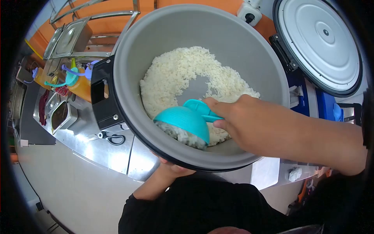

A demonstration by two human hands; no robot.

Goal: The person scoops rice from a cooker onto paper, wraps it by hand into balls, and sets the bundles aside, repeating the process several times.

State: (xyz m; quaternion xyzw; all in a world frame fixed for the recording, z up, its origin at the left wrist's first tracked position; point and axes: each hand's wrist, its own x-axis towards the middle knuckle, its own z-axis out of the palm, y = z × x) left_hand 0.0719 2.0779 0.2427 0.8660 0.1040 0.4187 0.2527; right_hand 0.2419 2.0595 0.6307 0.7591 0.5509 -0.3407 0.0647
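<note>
My right hand [230, 115] is closed round the handle of a turquoise rice scoop [181, 119] inside a big rice cooker [128, 84]. The scoop's dome faces up, and a clump of rice shows at its lower edge, close to the cooker's near wall. White cooked rice [183, 64] lies in a thick curve over the grey bottom, with a bare patch in the middle. Below the near rim, my left hand [173, 168] holds the cooker from outside; most of its fingers are hidden under the rim. The cooker looks tilted towards me.
The open lid [319, 41] stands at upper right. Scissors [111, 137], a metal container [64, 116] and squeeze bottles [80, 84] are on the steel counter [113, 154] at left. A metal rack [111, 15] is behind. A power plug [249, 17] sits at the wall.
</note>
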